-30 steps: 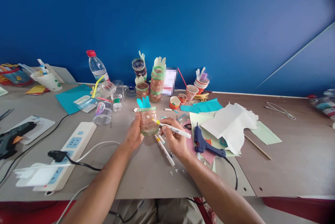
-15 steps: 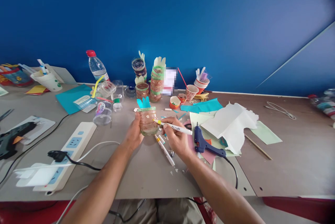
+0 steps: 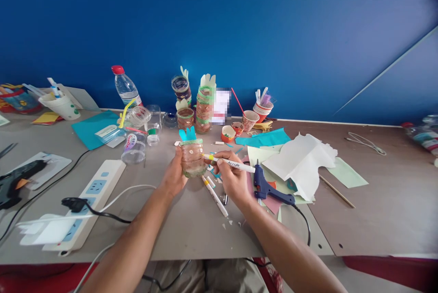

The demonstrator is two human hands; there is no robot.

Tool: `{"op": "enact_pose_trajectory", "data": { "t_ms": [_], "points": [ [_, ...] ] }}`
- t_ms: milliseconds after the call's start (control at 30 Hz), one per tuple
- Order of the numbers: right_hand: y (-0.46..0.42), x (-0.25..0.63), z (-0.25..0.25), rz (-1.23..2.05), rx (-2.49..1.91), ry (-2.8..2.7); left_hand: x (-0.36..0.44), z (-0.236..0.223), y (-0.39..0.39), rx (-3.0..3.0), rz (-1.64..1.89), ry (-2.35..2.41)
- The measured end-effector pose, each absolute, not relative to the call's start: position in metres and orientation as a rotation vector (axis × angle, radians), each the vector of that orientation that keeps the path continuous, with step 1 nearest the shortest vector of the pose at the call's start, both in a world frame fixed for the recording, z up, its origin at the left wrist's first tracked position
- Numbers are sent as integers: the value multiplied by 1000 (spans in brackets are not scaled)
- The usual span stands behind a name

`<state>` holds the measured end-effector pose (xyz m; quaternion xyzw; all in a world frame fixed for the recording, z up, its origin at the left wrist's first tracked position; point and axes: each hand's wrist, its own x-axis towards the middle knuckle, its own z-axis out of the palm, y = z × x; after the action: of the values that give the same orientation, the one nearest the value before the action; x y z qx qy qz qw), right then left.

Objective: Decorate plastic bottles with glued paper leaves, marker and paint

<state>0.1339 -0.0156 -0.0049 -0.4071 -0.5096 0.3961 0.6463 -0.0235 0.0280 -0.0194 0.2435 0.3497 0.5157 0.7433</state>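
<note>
Brown jar (image 3: 193,160), ringed in green near its rim and topped by a turquoise leaf-shaped piece (image 3: 187,134), sat in the person's left hand (image 3: 174,177) over the near middle of the table (image 3: 191,243). It was upright, and those fingers were wrapped about its left side; from where I stood I couldn't tell whether its base met the tabletop. Two small pale marks showed on its wall.

The right hand (image 3: 233,181) was pinched round a white marker (image 3: 236,165) lettered "Acrylic", its yellow end pointing at the jar's right side. Tip and wall were so close that I couldn't say whether they touched.

Just below, a second marker (image 3: 215,198) lay slantwise on the table, between the two forearms, with little paper scraps scattered near it. To the right of the marker hand rested a blue glue gun (image 3: 270,190), and beyond it a crumpled white sheet (image 3: 301,165). Behind the jar stood a tall brown-and-green stack (image 3: 204,115) beside a shorter brown pot (image 3: 185,119), both near the blue wall (image 3: 219,23). Off to the left were a red-capped water bottle (image 3: 127,86), a clear jar on its own (image 3: 134,150) and a white power strip (image 3: 98,186) with leads plugged in.
</note>
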Motion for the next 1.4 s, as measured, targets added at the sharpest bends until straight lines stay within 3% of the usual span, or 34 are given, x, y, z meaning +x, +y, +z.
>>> {"op": "enact_pose_trajectory", "data": {
  "t_ms": [267, 633, 1400],
  "points": [
    [-17, 133, -5, 929, -879, -1238, -22, -28, 29, 540, 1201, 759],
    [-20, 135, -1, 644, -967, -1520, -22, -34, 30, 617, 1235, 796],
    [-16, 137, 1, 811, -1049, -1324, -22, -23, 29, 468, 1163, 810]
  ]
}}
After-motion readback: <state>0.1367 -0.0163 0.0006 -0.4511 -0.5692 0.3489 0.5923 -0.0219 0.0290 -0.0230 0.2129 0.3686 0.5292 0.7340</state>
